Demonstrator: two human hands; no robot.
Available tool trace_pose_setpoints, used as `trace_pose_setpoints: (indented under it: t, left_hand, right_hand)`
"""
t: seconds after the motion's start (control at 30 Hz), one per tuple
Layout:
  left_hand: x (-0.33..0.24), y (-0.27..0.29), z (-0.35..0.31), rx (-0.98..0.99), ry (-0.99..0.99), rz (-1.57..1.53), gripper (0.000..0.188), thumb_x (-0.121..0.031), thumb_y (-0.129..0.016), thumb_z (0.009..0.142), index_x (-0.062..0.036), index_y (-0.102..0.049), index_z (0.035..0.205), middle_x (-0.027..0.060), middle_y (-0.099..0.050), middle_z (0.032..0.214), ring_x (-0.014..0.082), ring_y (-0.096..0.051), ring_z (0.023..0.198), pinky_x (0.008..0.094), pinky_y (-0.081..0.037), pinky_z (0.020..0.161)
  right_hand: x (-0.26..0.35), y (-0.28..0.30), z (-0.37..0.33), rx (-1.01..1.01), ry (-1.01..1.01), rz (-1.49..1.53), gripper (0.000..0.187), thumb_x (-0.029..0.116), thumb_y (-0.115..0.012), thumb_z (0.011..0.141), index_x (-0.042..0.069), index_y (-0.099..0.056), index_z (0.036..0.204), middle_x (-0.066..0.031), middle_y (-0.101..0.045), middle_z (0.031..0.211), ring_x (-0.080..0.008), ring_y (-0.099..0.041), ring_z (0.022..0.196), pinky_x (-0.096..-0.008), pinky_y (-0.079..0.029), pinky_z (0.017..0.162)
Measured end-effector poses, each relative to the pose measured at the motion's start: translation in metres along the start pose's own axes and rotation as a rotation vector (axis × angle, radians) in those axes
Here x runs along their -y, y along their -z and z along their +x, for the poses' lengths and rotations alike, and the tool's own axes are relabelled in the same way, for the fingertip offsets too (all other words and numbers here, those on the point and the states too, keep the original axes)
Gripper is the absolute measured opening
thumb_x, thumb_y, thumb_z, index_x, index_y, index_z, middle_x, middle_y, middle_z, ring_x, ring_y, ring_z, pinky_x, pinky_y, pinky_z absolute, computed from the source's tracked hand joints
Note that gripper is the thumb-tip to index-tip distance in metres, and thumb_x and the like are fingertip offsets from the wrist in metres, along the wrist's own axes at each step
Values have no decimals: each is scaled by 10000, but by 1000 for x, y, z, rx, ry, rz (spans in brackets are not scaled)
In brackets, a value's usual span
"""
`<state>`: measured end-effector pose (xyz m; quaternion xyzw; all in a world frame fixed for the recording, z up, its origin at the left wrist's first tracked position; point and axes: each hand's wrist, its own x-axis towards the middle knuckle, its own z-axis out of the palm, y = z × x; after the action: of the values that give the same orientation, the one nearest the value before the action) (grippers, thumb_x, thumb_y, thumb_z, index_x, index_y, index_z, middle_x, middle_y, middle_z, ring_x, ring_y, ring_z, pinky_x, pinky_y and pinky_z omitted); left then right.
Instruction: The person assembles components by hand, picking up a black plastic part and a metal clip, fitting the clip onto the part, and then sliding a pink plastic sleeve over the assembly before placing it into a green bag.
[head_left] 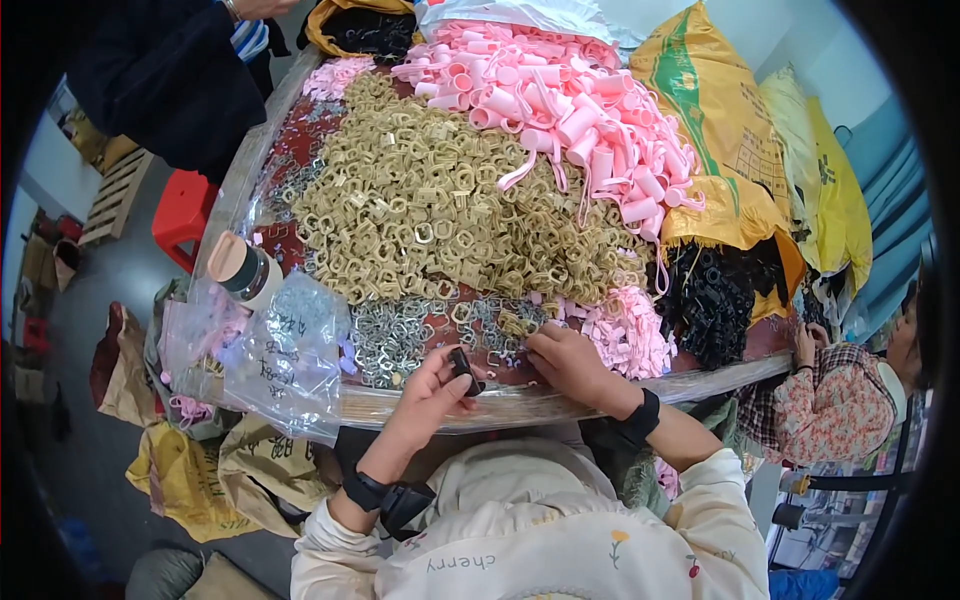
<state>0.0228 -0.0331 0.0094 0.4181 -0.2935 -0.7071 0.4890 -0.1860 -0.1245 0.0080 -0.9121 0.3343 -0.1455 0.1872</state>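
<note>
Near the table's front edge, my left hand pinches a small black plastic piece between thumb and fingers. To its right, my right hand rests low over the table with its fingers curled in. Whatever lies under those fingertips is hidden. Just beyond them sit a few tan plastic buckle frames. Small silver metal buckles lie scattered in front of my left hand. A heap of small light pink pieces is beside my right hand.
A large tan buckle heap covers the table's middle, with pink cylinders with straps behind. Black parts spill from a yellow sack. A bottle and clear plastic bag stand left. Other people are nearby.
</note>
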Motion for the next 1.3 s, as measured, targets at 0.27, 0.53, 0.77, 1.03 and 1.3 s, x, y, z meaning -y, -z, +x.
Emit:
trace_pose_setpoints:
  t: [0.27, 0.53, 0.77, 1.03, 1.3]
  left_hand:
    - [2, 5, -7, 86, 92, -235, 342, -155, -493, 838, -66, -397, 1154, 54, -545, 956, 83, -498, 663, 190, -434, 607]
    - [3, 7, -11, 56, 74, -244, 332, -146, -514, 826, -70, -414, 1133, 59, -547, 946, 83, -499, 679, 183, -424, 600]
    - [4, 4, -8, 19, 96, -251, 330, -119, -530, 811, -71, -422, 1118, 58, -553, 921, 92, -512, 697, 191, -423, 594]
    - [4, -11, 2, -6, -81, 98, 237, -68, -606, 741, -47, -532, 965, 29, -558, 840, 71, -488, 686, 197, -406, 609]
    - [9, -26, 16, -80, -346, 503, 106, -83, -618, 741, -31, -568, 820, -15, -530, 704, 49, -451, 637, 192, -386, 595]
  right_hand:
    - [-10, -14, 6, 115, -10, -223, 102, 113, -516, 737, 50, -472, 805, -105, -478, 738, -295, -523, 658, -371, -427, 563]
    - [-1, -6, 7, 56, -5, -106, 87, 106, -504, 739, 52, -446, 774, -109, -473, 727, -286, -523, 639, -382, -428, 547]
    - [-5, -9, 7, 132, -9, -167, 133, 121, -516, 743, 54, -476, 851, -121, -473, 719, -293, -509, 596, -359, -421, 536]
    - [14, 7, 8, 243, -175, 765, 118, 156, -511, 809, 42, -490, 831, -1, -452, 665, -100, -434, 528, -219, -349, 488]
    - [26, 9, 6, 429, -483, 1416, 132, 171, -488, 847, 46, -502, 805, 48, -418, 612, -32, -373, 514, -173, -298, 450]
